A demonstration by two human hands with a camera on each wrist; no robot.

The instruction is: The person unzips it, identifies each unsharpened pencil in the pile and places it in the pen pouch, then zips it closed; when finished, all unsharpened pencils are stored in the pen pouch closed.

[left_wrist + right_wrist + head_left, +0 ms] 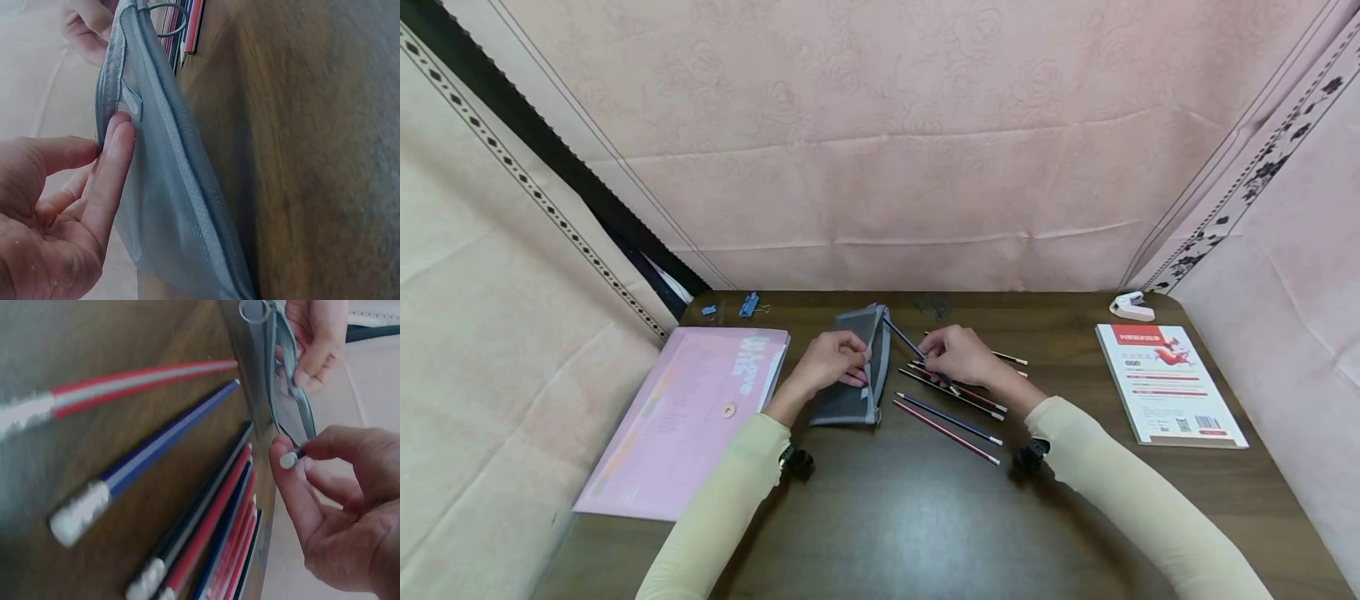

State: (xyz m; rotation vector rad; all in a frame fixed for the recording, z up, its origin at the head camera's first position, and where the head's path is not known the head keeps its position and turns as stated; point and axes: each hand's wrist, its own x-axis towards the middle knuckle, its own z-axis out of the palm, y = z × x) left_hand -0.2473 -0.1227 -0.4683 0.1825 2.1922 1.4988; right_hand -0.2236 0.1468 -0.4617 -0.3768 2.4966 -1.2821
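Note:
A grey zippered pencil pouch (842,407) lies on the brown table, its zip side facing right. My left hand (833,360) grips the pouch's zip edge between thumb and fingers, as the left wrist view shows up close. In my right hand (961,357) a dark pencil (904,338) is pinched, its far end at the pouch's mouth. The right wrist view shows that pencil's white eraser end (289,460) between thumb and fingers. Several striped pencils lie beside and under the right hand, among them a blue pencil (165,447) and a red pencil (150,384).
A pink document folder (700,425) lies left of the pouch, with blue binder clips (748,305) behind it. On the right are a white and red book (1172,383) and a white stapler (1132,307). Pale cloth hangs around the table.

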